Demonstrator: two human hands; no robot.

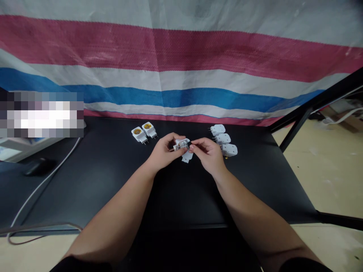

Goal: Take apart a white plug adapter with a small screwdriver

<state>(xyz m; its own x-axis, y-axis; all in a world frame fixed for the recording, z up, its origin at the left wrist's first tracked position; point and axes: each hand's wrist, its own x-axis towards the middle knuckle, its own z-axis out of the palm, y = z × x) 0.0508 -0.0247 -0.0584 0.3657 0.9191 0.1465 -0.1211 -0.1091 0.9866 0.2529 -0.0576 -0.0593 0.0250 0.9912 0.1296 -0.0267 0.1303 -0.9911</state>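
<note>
My left hand (164, 151) is closed around a small white plug-in lamp socket (181, 145) held just above the black table (113, 177). The fingers of my right hand (208, 153) pinch at the right end of that same piece. A white part (187, 156) lies or hangs just under the two hands. Two white sockets with brass centres (144, 132) lie to the left of my hands. Three white socket pieces (224, 140) lie in a row to the right.
A striped pink, white and blue tarp (181, 68) hangs behind the table. A white cable (42, 185) runs across the table's left side beside a dark mouse (38, 166) and a grey device (17, 149). A black frame bar (312, 105) slants at right.
</note>
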